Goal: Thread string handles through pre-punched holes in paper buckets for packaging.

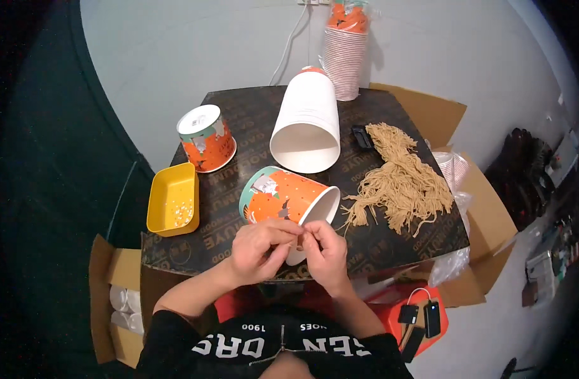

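My left hand (259,247) and my right hand (325,251) meet fingertip to fingertip at the near edge of the table, both closed in a pinch. What they pinch is too small to make out. Right behind my fingers, an orange and green paper bucket (278,194) lies on its side, its white mouth turned right and toward me; my hands cover part of its rim. To the right of it spreads a bundle of tan yarn strands (406,180), with a black clip-like piece (361,137) at its far end.
A yellow tub (155,208) with small white bits stands at left. Behind it, another orange bucket (214,151) rests upside down. Nested white buckets (305,110) lie farther back, near a tall wrapped stack (344,57). Cardboard boxes (485,218) and a red stool (436,328) flank the table.
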`<state>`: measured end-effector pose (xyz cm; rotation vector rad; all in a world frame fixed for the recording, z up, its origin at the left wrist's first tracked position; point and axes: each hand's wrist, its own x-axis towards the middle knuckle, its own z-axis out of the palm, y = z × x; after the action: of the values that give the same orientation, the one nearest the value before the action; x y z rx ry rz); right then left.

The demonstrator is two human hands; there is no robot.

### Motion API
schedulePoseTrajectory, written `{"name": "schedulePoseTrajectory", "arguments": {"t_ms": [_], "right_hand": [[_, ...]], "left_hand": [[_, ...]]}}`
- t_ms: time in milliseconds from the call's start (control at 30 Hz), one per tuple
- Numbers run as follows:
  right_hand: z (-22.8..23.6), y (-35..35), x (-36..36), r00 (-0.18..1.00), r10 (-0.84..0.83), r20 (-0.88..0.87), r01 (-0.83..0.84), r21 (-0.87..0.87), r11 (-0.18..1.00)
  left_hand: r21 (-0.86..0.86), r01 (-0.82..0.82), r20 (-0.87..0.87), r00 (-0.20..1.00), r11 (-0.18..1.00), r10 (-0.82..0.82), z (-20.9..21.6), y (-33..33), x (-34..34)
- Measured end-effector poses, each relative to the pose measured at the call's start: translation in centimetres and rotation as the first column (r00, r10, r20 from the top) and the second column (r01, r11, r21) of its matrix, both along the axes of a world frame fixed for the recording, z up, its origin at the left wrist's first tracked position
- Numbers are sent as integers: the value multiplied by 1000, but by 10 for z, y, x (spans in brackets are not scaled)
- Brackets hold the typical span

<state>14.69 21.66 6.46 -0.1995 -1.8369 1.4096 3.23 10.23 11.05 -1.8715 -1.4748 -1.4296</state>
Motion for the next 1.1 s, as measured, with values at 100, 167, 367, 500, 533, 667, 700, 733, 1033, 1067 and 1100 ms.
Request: {"name": "schedulePoseTrajectory", "arguments": {"t_ms": [100,167,367,500,533,667,700,733,1033,1067,1100], "right_hand": [[-5,3,3,999,47,1,-47,-46,998],[-5,3,5,996,91,11,-90,-82,993],[-2,6,10,966,252,-59,-258,-233,938],[3,10,11,920,371,-130,-389,-429,815],[3,11,10,898,406,-170,-433,-505,747],[6,12,9,865,434,-251,-492,-594,637],[6,13,9,847,451,-283,-518,-632,577],[6,13,8,828,465,-315,-542,-666,513],[8,14,10,887,420,-193,-450,-568,689],[9,15,11,886,421,-194,-451,-568,689],[12,15,12,889,406,-213,-444,-619,648]], "left_hand": [[-28,-10,30,999,1000,11,3,2,2],[-31,-50,32,998,998,51,4,3,4],[-92,-44,130,990,995,56,13,4,8],[-225,-38,8,999,974,41,20,-1,8],[-270,-28,-3,1000,962,29,22,-2,8],[-319,-45,-72,997,947,23,26,-6,13],[-333,-71,-92,995,940,43,27,-7,15],[-346,-98,-112,992,933,62,28,-7,17],[-297,-107,-123,990,949,73,23,-2,10],[-297,-109,-124,989,949,74,22,-2,10],[-289,-88,-87,994,953,65,21,-2,9]]}}
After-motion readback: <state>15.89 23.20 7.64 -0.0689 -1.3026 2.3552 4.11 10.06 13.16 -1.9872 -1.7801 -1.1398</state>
